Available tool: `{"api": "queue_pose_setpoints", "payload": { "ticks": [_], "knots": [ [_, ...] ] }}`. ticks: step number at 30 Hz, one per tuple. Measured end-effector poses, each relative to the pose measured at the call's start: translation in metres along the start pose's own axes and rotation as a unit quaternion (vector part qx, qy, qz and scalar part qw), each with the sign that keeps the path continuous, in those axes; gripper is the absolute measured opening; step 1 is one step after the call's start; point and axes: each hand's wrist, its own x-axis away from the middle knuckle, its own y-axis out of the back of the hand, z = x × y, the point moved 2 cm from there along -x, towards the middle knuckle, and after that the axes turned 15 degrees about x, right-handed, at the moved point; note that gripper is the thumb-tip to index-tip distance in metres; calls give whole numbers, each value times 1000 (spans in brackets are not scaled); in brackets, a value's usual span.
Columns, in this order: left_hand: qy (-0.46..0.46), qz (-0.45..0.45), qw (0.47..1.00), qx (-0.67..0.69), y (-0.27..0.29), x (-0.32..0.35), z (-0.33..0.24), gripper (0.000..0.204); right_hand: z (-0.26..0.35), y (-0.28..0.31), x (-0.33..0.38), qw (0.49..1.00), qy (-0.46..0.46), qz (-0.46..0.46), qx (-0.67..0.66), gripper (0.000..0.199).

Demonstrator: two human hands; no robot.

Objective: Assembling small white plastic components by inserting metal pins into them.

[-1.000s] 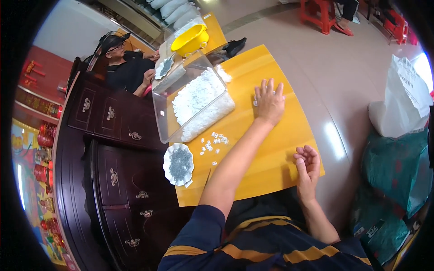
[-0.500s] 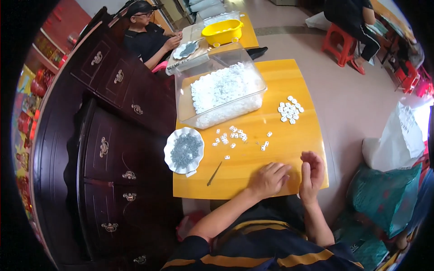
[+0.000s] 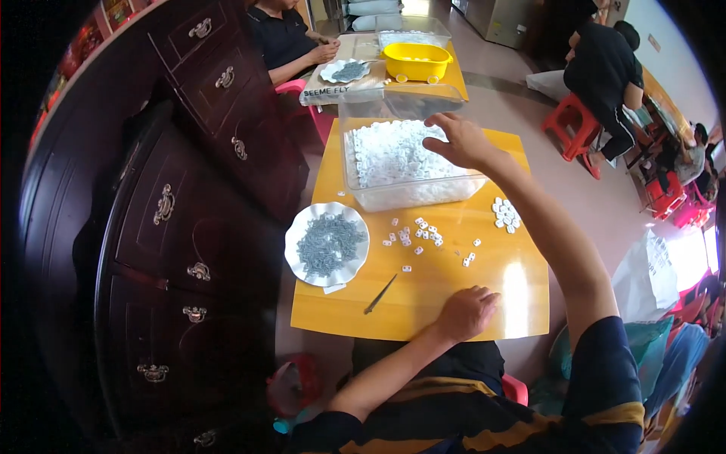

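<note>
My right hand [image 3: 463,142] reaches over a clear plastic bin [image 3: 423,184] heaped with small white plastic pieces [image 3: 397,151]. Its thumb and fingers are apart with nothing between them. Near the table's front edge rests my left hand [image 3: 467,314], fingers curled; whatever they may hold is hidden. Tweezers [image 3: 380,293] lie on the table to its left. Farther left, a white scalloped plate [image 3: 293,253] holds a pile of small grey metal parts [image 3: 330,244]. Several small white pieces [image 3: 421,229] are scattered between the plate and a cluster of rounder white pieces [image 3: 506,216] at the right.
A yellow tub [image 3: 417,62] and a second plate of grey parts [image 3: 345,71] stand on the far table, where another person [image 3: 283,38] works. Dark wooden drawers [image 3: 204,144] line the left side. Red stools [image 3: 571,125] and bags [image 3: 646,276] stand to the right.
My right hand has moved from the table's right front up and forward over the bin. My left hand stays near the front edge, its fingers more curled. The view has shifted.
</note>
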Motion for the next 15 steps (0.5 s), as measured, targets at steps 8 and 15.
{"api": "queue_pose_setpoints", "payload": {
  "ticks": [8, 15],
  "knots": [
    [-15, 4, 1000, 18, 1, 3, 5, 21, -28, -79, -55, 972, 38, 210, 95, 78],
    [-18, -11, 1000, 7, -5, 7, 7, 14, -27, -124, -47, 955, 38, 255, 147, 96]
  ]
}}
